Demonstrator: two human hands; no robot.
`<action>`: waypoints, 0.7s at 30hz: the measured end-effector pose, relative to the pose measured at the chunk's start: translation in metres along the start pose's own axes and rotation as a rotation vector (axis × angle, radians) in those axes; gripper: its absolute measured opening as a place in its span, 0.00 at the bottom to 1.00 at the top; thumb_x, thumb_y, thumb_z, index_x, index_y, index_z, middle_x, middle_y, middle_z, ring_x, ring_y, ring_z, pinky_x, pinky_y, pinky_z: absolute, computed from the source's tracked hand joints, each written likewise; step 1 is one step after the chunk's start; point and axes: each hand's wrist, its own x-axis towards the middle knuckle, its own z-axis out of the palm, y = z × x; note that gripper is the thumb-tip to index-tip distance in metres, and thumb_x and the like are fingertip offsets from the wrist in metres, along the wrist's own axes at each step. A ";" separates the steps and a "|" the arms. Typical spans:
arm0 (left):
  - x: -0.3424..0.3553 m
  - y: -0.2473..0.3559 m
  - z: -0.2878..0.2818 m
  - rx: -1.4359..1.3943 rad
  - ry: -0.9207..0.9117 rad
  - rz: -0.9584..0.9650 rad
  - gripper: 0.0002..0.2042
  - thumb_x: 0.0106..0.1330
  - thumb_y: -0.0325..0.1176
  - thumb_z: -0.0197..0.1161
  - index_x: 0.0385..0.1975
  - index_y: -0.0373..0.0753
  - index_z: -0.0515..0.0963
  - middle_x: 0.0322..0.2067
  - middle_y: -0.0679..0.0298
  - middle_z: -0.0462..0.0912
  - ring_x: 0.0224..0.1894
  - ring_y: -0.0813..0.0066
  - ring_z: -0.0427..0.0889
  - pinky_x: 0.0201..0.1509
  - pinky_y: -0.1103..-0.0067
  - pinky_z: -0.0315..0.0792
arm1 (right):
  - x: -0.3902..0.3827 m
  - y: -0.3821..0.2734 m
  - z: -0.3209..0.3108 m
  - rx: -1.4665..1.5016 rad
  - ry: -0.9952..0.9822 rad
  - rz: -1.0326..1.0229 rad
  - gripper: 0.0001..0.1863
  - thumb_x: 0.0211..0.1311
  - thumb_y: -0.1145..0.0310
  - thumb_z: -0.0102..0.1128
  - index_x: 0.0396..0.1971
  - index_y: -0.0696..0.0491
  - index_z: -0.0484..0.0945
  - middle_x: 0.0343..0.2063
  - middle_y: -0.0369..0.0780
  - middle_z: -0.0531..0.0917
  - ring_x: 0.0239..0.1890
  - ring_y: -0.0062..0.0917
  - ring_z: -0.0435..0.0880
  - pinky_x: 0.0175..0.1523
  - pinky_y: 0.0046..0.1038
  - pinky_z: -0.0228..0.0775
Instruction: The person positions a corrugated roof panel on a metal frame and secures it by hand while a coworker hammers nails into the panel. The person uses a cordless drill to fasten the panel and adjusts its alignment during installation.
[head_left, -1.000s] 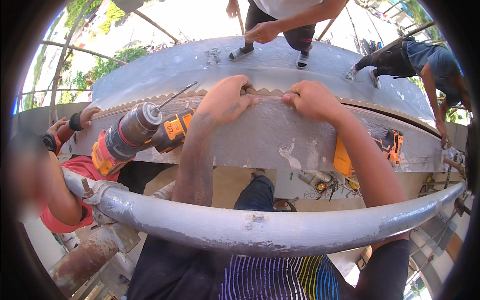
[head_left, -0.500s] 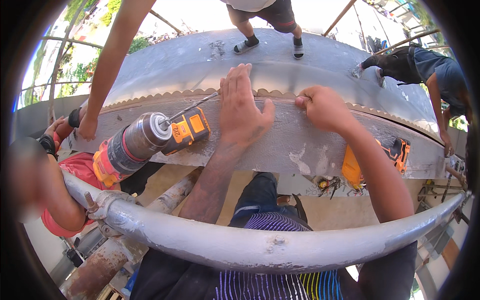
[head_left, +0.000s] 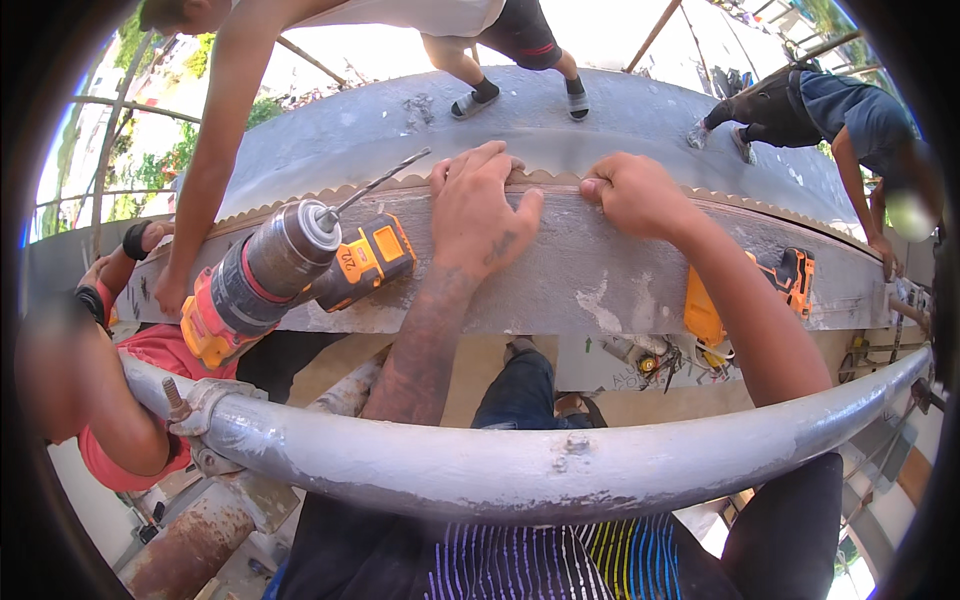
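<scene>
My left hand [head_left: 483,212] rests over the wavy edge of a translucent corrugated sheet [head_left: 560,150], its thumb apart and fingertips bent over the edge. A short way right, my right hand [head_left: 640,200] is closed at the same edge, thumb and curled fingers pinching it; the exact contact is partly hidden. Under both hands runs a grey, rough-faced beam [head_left: 540,270]. Left of my left hand lies a cordless drill [head_left: 270,270], red-orange and black, with a long bit [head_left: 385,180] pointing toward that hand. An orange power tool [head_left: 795,280] sits partly behind my right forearm.
A thick silver pipe rail [head_left: 480,465] with a clamp [head_left: 205,410] crosses before my body. A co-worker's arm [head_left: 210,170] reaches to the beam at left. Another person [head_left: 130,410] in pink is below it. At far right someone in blue [head_left: 865,130] bends toward the beam.
The co-worker across from me has leaned down and left, the reaching hand lower on the beam. My left fingers have bent more over the sheet edge. My right hand stays pinched there.
</scene>
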 end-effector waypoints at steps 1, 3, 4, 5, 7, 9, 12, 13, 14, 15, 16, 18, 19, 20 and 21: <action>0.000 -0.004 -0.001 -0.012 -0.001 0.027 0.18 0.76 0.42 0.67 0.55 0.37 0.89 0.62 0.55 0.89 0.71 0.58 0.81 0.84 0.57 0.59 | -0.001 0.000 -0.001 -0.003 -0.011 0.025 0.21 0.82 0.54 0.64 0.50 0.59 0.93 0.47 0.54 0.94 0.55 0.51 0.91 0.64 0.48 0.81; 0.011 -0.013 -0.009 -0.064 -0.127 -0.027 0.16 0.80 0.42 0.64 0.54 0.38 0.90 0.57 0.54 0.92 0.64 0.57 0.86 0.77 0.60 0.68 | 0.003 0.003 0.002 0.001 0.047 -0.021 0.21 0.82 0.54 0.64 0.50 0.58 0.93 0.46 0.54 0.94 0.55 0.51 0.91 0.63 0.48 0.81; 0.023 -0.003 -0.025 -0.114 -0.269 -0.111 0.16 0.82 0.41 0.63 0.55 0.38 0.90 0.55 0.53 0.93 0.61 0.56 0.88 0.73 0.62 0.72 | 0.000 0.008 0.007 0.004 0.064 -0.029 0.21 0.82 0.54 0.64 0.50 0.58 0.93 0.46 0.53 0.94 0.54 0.51 0.92 0.63 0.48 0.81; 0.030 0.001 -0.035 -0.154 -0.406 -0.196 0.15 0.83 0.41 0.62 0.55 0.39 0.90 0.52 0.53 0.94 0.57 0.55 0.90 0.68 0.63 0.77 | -0.001 0.008 0.008 0.014 0.060 -0.024 0.21 0.82 0.54 0.64 0.50 0.57 0.93 0.46 0.53 0.94 0.54 0.51 0.92 0.63 0.48 0.81; 0.027 -0.004 -0.029 -0.126 -0.361 -0.155 0.15 0.84 0.42 0.63 0.56 0.40 0.90 0.47 0.53 0.95 0.52 0.56 0.92 0.60 0.64 0.80 | -0.002 0.008 0.005 0.030 0.052 -0.021 0.21 0.83 0.53 0.63 0.50 0.56 0.93 0.45 0.53 0.94 0.54 0.51 0.91 0.63 0.47 0.81; 0.028 -0.006 -0.028 -0.114 -0.352 -0.143 0.15 0.84 0.42 0.63 0.56 0.41 0.90 0.44 0.53 0.95 0.50 0.56 0.92 0.58 0.65 0.81 | 0.001 0.008 0.006 0.022 0.043 -0.023 0.20 0.84 0.54 0.64 0.55 0.55 0.92 0.42 0.51 0.94 0.49 0.47 0.92 0.59 0.45 0.81; 0.031 -0.005 -0.030 -0.127 -0.366 -0.142 0.14 0.84 0.42 0.63 0.54 0.42 0.90 0.44 0.53 0.94 0.50 0.54 0.92 0.60 0.63 0.80 | -0.002 0.010 0.006 0.024 0.034 -0.032 0.20 0.85 0.53 0.64 0.57 0.54 0.92 0.39 0.49 0.93 0.45 0.42 0.92 0.56 0.42 0.81; 0.030 -0.007 -0.028 -0.125 -0.343 -0.133 0.13 0.83 0.43 0.64 0.52 0.42 0.90 0.43 0.53 0.94 0.49 0.53 0.92 0.60 0.61 0.81 | -0.004 0.010 0.006 0.029 0.032 -0.038 0.20 0.85 0.53 0.63 0.57 0.54 0.92 0.38 0.48 0.93 0.44 0.41 0.92 0.55 0.42 0.81; 0.029 -0.007 -0.026 -0.122 -0.319 -0.125 0.13 0.83 0.43 0.64 0.50 0.42 0.91 0.41 0.53 0.94 0.48 0.51 0.92 0.61 0.59 0.81 | -0.005 0.011 0.004 0.050 0.024 -0.030 0.21 0.84 0.52 0.63 0.55 0.55 0.92 0.40 0.50 0.93 0.46 0.44 0.92 0.57 0.43 0.81; 0.028 -0.006 -0.024 -0.126 -0.309 -0.134 0.13 0.83 0.43 0.64 0.50 0.42 0.91 0.42 0.53 0.94 0.49 0.51 0.92 0.61 0.59 0.81 | -0.005 0.011 0.003 0.072 0.015 -0.023 0.22 0.84 0.52 0.63 0.53 0.56 0.93 0.41 0.51 0.94 0.48 0.46 0.92 0.58 0.45 0.81; 0.028 -0.005 -0.024 -0.128 -0.300 -0.144 0.13 0.83 0.43 0.64 0.51 0.42 0.91 0.43 0.52 0.94 0.50 0.50 0.92 0.62 0.59 0.81 | -0.004 0.011 0.002 0.095 0.006 -0.015 0.23 0.83 0.51 0.62 0.51 0.57 0.93 0.43 0.52 0.94 0.50 0.49 0.92 0.60 0.47 0.81; 0.029 -0.005 -0.024 -0.143 -0.311 -0.164 0.14 0.83 0.43 0.64 0.52 0.43 0.90 0.45 0.52 0.94 0.52 0.50 0.92 0.63 0.59 0.81 | -0.004 0.005 0.004 0.066 0.032 0.006 0.23 0.83 0.50 0.62 0.50 0.57 0.93 0.42 0.52 0.94 0.49 0.49 0.92 0.60 0.46 0.81; 0.031 -0.008 -0.024 -0.156 -0.327 -0.172 0.14 0.83 0.43 0.64 0.52 0.43 0.90 0.45 0.52 0.94 0.53 0.49 0.92 0.64 0.59 0.81 | -0.005 0.003 0.004 0.049 0.048 0.015 0.23 0.83 0.50 0.62 0.49 0.57 0.94 0.42 0.51 0.94 0.49 0.49 0.92 0.59 0.46 0.81; 0.031 -0.009 -0.024 -0.169 -0.342 -0.181 0.14 0.83 0.44 0.64 0.52 0.43 0.90 0.46 0.52 0.94 0.54 0.48 0.92 0.65 0.58 0.81 | -0.005 0.002 0.005 0.049 0.050 0.022 0.24 0.83 0.50 0.62 0.49 0.57 0.94 0.42 0.51 0.94 0.49 0.49 0.92 0.60 0.46 0.81; 0.030 -0.009 -0.024 -0.162 -0.341 -0.167 0.14 0.83 0.43 0.63 0.52 0.41 0.90 0.46 0.52 0.93 0.54 0.51 0.91 0.64 0.60 0.80 | -0.005 0.001 0.005 0.049 0.050 0.029 0.24 0.83 0.50 0.63 0.49 0.56 0.94 0.42 0.51 0.94 0.49 0.49 0.92 0.60 0.46 0.81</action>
